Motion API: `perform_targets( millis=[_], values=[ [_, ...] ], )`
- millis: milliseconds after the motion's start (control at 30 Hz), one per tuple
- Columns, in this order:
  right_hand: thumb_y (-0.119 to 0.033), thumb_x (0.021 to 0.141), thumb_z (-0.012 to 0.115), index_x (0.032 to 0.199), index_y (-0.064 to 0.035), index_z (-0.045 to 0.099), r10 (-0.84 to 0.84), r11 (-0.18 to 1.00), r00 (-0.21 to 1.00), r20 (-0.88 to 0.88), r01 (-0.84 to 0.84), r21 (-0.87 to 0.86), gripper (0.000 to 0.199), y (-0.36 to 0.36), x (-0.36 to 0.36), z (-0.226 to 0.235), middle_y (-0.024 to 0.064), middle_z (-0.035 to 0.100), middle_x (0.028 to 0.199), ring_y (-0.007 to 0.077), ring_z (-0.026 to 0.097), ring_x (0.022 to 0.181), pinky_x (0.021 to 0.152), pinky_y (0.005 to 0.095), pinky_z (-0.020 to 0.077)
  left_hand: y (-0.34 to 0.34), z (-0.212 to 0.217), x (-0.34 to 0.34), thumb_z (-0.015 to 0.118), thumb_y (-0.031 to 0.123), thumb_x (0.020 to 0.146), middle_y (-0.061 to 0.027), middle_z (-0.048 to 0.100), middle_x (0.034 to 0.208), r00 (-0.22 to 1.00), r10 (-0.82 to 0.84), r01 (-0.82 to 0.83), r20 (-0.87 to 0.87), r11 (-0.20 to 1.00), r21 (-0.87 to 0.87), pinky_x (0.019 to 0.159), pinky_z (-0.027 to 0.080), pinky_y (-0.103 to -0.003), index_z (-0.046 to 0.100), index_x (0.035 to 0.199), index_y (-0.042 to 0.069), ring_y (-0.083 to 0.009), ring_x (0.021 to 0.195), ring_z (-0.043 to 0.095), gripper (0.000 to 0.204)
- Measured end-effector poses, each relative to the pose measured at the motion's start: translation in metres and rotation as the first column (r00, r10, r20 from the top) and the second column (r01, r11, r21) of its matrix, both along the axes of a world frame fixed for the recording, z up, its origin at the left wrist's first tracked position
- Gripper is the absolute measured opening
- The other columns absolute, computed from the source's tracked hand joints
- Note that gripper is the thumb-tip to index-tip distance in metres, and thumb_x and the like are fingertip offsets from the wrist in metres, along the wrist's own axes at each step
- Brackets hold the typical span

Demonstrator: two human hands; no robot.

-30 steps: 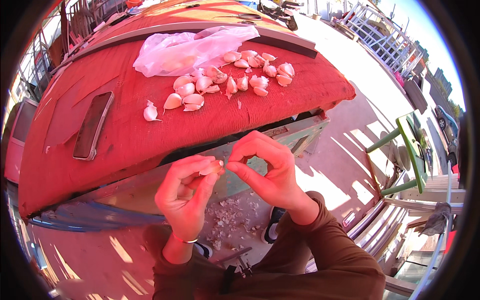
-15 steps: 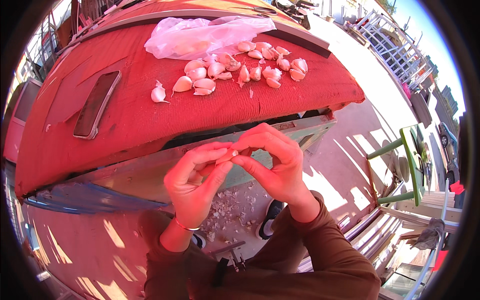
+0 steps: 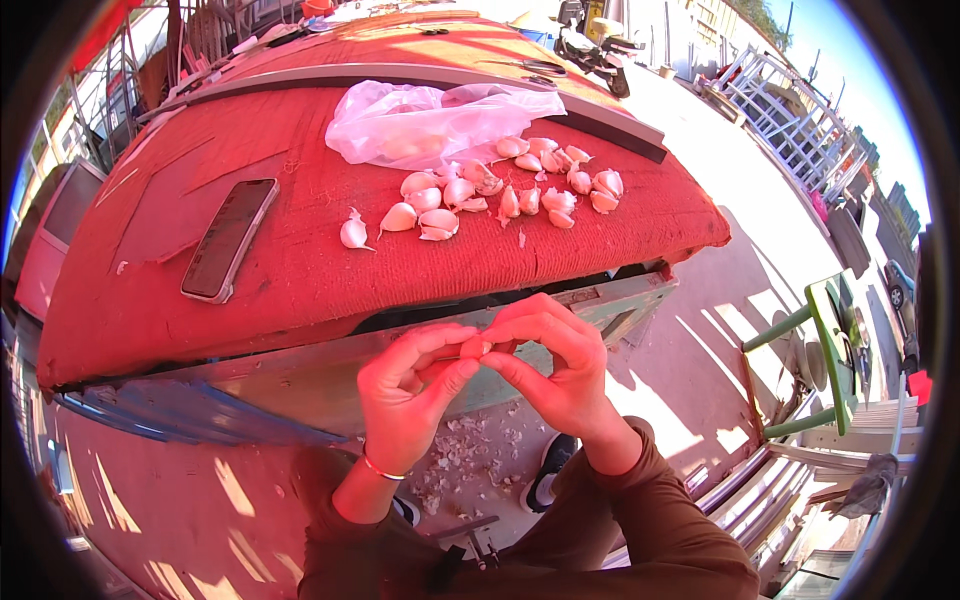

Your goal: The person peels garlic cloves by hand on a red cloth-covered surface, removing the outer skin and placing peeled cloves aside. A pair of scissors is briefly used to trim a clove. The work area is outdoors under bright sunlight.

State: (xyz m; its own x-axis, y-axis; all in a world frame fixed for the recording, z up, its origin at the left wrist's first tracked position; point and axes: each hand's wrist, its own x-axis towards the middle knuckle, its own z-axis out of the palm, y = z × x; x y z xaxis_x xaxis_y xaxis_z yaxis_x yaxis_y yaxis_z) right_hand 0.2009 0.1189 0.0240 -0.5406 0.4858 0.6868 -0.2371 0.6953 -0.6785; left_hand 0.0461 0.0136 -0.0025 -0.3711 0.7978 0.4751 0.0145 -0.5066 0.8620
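Note:
My left hand [image 3: 408,395] and my right hand [image 3: 553,362] meet below the table's front edge, fingertips pinched together on one small garlic clove [image 3: 474,348], mostly hidden by the fingers. Several unpeeled garlic cloves [image 3: 500,190] lie scattered on the red cloth-covered table [image 3: 300,270], beyond my hands. One clove [image 3: 353,232] lies apart to the left of them. A clear plastic bag [image 3: 430,122] sits behind the cloves.
A dark phone [image 3: 229,238] lies on the table's left part. Garlic skins [image 3: 465,455] litter the floor between my feet. A green stool [image 3: 825,365] stands at the right. A long grey bar [image 3: 420,75] crosses the table behind the bag.
The view has tilted so the table sits lower in frame. My hands stay pinched together on the clove, fingers shifting slightly.

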Motion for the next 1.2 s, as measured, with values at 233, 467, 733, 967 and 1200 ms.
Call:
perform_targets(
  millis=[233,467,733,967,1200],
  values=[
    [0.002,0.082,0.082,0.102,-0.0028,0.075,-0.024,0.998,1.000,0.011,0.024,0.049,0.022,-0.007,0.002,0.002,0.0110,0.069,0.100,0.0211,0.069,0.088,0.076,0.0311,0.0545,-0.006,0.007,-0.006,0.078,-0.008,0.088,-0.0124,0.070,0.118,0.980,0.046,-0.048,-0.195,0.999,-0.005,0.092,0.064,-0.034,0.072,0.120,-0.002,-0.0200,0.104,0.072,0.033],
    [0.001,0.088,0.079,0.098,-0.0009,0.073,-0.022,0.994,0.999,0.039,0.017,0.109,0.013,-0.009,0.009,0.028,0.0105,0.070,0.092,0.0200,0.069,0.082,0.070,0.0305,0.0538,-0.008,0.015,-0.003,0.074,-0.007,0.091,-0.0130,0.071,0.113,0.990,-0.024,0.015,-0.138,0.998,-0.063,0.090,0.063,-0.034,0.067,0.116,-0.006,-0.0193,0.101,0.073,0.026],
    [0.003,0.093,0.070,0.103,-0.0001,0.066,-0.534,0.789,0.846,-0.001,0.499,0.359,0.012,0.119,0.000,0.150,0.0056,0.072,0.090,0.0096,0.068,0.073,0.064,0.0240,0.0516,-0.014,0.022,-0.019,0.075,-0.007,0.090,-0.0175,0.072,0.107,0.975,0.008,0.011,-0.222,0.996,0.084,0.083,0.062,-0.032,0.064,0.113,-0.007,-0.0202,0.097,0.072,0.025],
    [-0.009,0.088,0.071,0.103,-0.0021,0.075,-0.711,0.656,0.591,0.380,0.365,0.660,0.017,0.312,-0.054,0.188,0.0200,0.076,0.101,0.0357,0.073,0.097,0.084,0.0447,0.0551,-0.002,0.026,-0.024,0.080,-0.001,0.084,-0.0125,0.078,0.100,0.938,0.018,0.051,-0.346,0.981,0.189,0.098,0.055,-0.045,0.071,0.105,-0.001,-0.0231,0.095,0.073,0.023],
    [-0.014,0.087,0.075,0.122,-0.0016,0.069,-0.696,0.718,0.214,0.685,0.237,0.655,0.038,0.397,-0.113,0.161,0.0181,0.072,0.118,0.0316,0.069,0.112,0.094,0.0407,0.0539,-0.001,0.028,-0.036,0.080,-0.002,0.081,-0.0067,0.078,0.093,0.910,-0.133,0.170,-0.394,0.983,0.062,0.099,0.055,-0.045,0.076,0.106,0.002,-0.0214,0.093,0.072,0.027]
  ],
)
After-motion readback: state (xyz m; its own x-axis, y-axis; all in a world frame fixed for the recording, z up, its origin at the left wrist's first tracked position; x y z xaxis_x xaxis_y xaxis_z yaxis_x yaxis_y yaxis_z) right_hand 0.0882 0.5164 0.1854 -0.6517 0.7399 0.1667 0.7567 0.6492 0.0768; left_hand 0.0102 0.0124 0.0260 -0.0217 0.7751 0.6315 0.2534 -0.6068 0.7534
